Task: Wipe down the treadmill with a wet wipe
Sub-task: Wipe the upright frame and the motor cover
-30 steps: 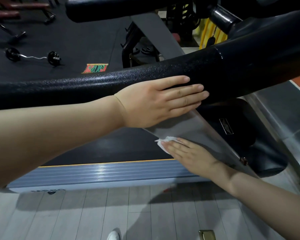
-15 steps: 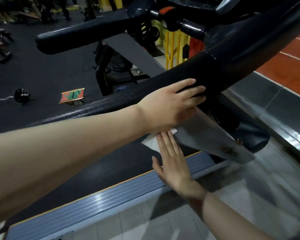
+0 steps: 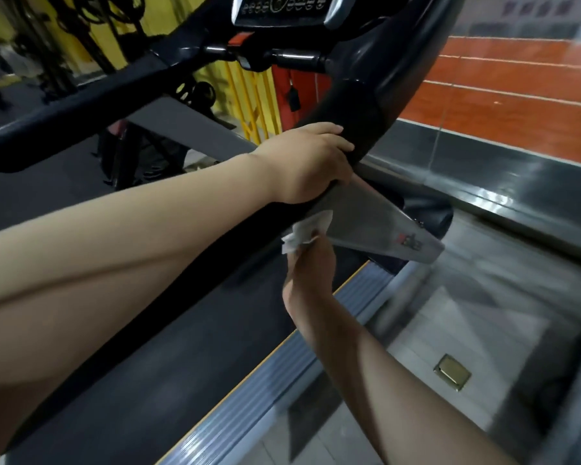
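Under the padded black handrail (image 3: 188, 273): my left hand (image 3: 311, 162) grips it; right hand (image 3: 311, 270) pinches a crumpled white wipe (image 3: 307, 231) against the smooth grey upright (image 3: 376, 219).

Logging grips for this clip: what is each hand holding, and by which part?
The right hand pinches the wet wipe by its lower edge. The left hand grips the black handrail near the upright.

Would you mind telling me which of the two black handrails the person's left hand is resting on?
The near handrail, running under the forearm. The left hand grips it above the grey upright; the far handrail across the belt is untouched.
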The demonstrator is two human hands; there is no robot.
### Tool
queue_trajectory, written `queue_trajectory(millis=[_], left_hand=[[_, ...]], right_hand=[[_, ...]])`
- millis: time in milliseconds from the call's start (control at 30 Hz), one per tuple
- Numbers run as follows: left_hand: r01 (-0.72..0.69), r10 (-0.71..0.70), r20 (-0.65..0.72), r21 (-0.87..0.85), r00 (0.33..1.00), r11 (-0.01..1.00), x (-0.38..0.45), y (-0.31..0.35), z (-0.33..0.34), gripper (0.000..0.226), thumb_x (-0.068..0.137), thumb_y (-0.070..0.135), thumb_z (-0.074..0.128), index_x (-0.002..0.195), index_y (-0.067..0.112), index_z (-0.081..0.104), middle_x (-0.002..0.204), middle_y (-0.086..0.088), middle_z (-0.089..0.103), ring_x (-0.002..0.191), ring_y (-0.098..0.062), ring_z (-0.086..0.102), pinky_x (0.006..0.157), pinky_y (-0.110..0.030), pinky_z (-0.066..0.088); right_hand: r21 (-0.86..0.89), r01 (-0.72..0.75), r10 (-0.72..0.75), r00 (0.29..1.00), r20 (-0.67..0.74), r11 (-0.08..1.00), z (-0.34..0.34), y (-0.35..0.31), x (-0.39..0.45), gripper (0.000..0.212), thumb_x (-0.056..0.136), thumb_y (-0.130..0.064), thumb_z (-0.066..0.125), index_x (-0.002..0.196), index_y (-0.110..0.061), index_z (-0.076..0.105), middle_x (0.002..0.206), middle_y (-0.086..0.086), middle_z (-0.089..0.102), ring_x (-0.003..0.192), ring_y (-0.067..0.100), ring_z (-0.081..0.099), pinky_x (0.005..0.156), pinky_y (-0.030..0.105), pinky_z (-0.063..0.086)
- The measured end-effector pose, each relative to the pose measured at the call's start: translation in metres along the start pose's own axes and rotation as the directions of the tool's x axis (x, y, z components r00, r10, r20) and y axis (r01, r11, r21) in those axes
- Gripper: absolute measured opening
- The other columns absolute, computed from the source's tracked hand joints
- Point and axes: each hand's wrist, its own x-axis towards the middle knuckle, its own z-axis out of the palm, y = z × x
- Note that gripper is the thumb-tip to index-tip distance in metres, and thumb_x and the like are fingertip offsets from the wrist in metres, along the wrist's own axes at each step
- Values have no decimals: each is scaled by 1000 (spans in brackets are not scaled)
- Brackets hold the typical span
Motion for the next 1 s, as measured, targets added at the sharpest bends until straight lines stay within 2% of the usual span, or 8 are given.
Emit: queue_trajectory(millis=[67,167,333,400,500,633,767,1000], left_hand=[[76,-76,33,7,997,997,3,2,-3,43,94,18,33,114,25,70,137,3,59,144,-22,34,122,-36,15],[177,-175,82,-12,981,984,5,1,3,36,98,23,39,120,35,66,153,6,41,149,-20,17,118,-25,10],[205,-207,155,34,966,978,3,-1,1,33,100,29,43,127,35,61,154,13,37,149,-10,13,97,-4,-15],[132,-156,197,126,968,983,1,2,0,33,100,34,43,127,35,61,150,13,43,148,-12,16,109,-14,-13],[-147,-22,348,452,937,880,-3,11,9,46,98,43,27,130,29,57,145,10,48,148,-20,22,122,-44,6],[-179,-60,386,554,921,813,2,20,22,47,100,38,32,142,23,45,154,6,38,150,-20,18,123,-45,2],[-163,-92,400,559,912,813,25,29,43,43,98,37,41,137,21,51,147,4,47,145,-20,29,123,-42,7],[-121,-158,550,436,820,892,86,46,87,45,97,43,42,129,14,56,132,-3,57,123,-24,51,106,-43,38]], right_hand=[[11,-130,130,991,-41,992,11,-11,1,26,84,6,35,75,-13,51,69,5,49,59,16,48,53,22,39],[38,-304,304,953,1,952,20,-27,1,29,87,6,33,71,-14,47,60,3,46,52,16,44,49,21,38],[31,-457,444,877,182,889,21,-56,2,31,98,-11,33,88,-5,62,93,18,63,94,31,58,104,41,37],[3,-464,451,864,225,886,22,-65,-1,32,100,-18,35,94,-3,63,103,21,64,119,37,53,100,54,35],[-5,-479,467,853,232,878,17,-73,10,37,101,-27,34,110,-6,63,108,23,68,118,40,52,97,60,37],[64,-579,559,806,193,813,-5,-73,40,46,97,-34,36,119,-2,61,132,26,54,133,42,40,108,58,27],[76,-566,559,823,98,821,-23,-69,72,49,93,-41,38,119,-7,63,126,25,58,123,40,49,101,54,37],[37,-522,523,850,-60,852,-56,-83,124,53,97,-45,26,87,-6,61,62,20,66,60,31,63,55,37,50]])
